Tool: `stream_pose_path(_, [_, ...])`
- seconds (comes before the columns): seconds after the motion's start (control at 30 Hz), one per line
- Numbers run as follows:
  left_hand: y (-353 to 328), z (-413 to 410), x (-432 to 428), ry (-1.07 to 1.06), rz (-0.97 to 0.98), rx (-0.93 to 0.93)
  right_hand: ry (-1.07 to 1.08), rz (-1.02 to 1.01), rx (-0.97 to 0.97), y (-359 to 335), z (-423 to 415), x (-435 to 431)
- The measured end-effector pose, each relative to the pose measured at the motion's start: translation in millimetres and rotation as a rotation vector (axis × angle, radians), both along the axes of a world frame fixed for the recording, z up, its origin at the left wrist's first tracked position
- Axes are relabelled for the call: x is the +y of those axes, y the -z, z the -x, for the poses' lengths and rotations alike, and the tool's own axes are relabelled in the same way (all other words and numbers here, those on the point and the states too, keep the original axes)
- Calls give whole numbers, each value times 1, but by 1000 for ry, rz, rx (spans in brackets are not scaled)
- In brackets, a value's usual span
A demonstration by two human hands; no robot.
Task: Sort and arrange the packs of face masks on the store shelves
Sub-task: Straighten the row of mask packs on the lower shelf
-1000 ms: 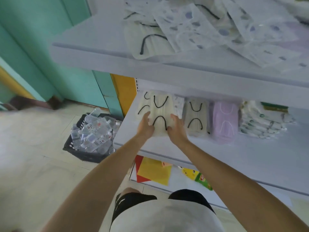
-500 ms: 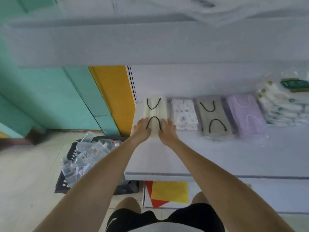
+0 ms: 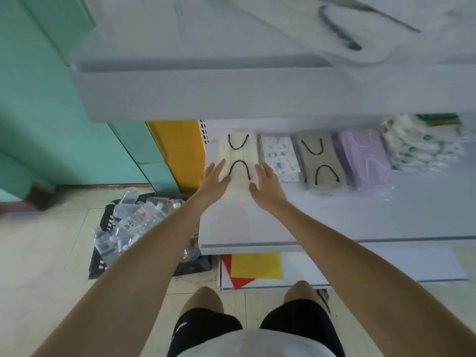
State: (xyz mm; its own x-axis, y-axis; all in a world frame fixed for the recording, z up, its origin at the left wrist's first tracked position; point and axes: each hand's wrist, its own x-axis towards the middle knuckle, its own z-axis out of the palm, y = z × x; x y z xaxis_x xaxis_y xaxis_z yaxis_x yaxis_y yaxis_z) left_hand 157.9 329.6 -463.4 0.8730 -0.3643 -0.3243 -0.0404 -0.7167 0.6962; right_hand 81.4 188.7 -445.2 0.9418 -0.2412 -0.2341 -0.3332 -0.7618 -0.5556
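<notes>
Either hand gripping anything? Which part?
Nothing gripped. Left hand and right hand lie flat, fingers straight, against the near left and right edges of the cream mask pack.

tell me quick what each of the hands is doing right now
left hand: open, straight fingers resting on the left edge of the cream pack
right hand: open, straight fingers against the pack's right edge

Two hands are counted: left hand (image 3: pixel 215 177), right hand (image 3: pixel 266 180). Four single packs are seen on the middle shelf (image 3: pixel 334 220): one cream pack (image 3: pixel 239 155), one patterned pack (image 3: pixel 279 157), one grey pack (image 3: pixel 319 161), one lilac pack (image 3: pixel 363 155). The packs in one white heap (image 3: pixel 419 148) cannot be counted.
</notes>
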Motion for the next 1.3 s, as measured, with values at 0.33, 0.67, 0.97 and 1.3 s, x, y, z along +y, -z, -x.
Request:
stream_pose_path(0.33, [-78, 80, 61, 245, -119, -237, -395, 210, 24, -78, 86, -9])
stream_pose_path(0.67, [-195, 187, 70, 87, -416, -498, -800, 334, -331, -187, 165, -21])
stream_pose_path(0.97, [-315, 223, 39, 51, -142, -1025, -503, 344, -920, -294, 161, -26])
stream_pose_path(1.3, [-345, 133, -19, 486, -291, -657, -265, 581, -165, -315, 94, -83])
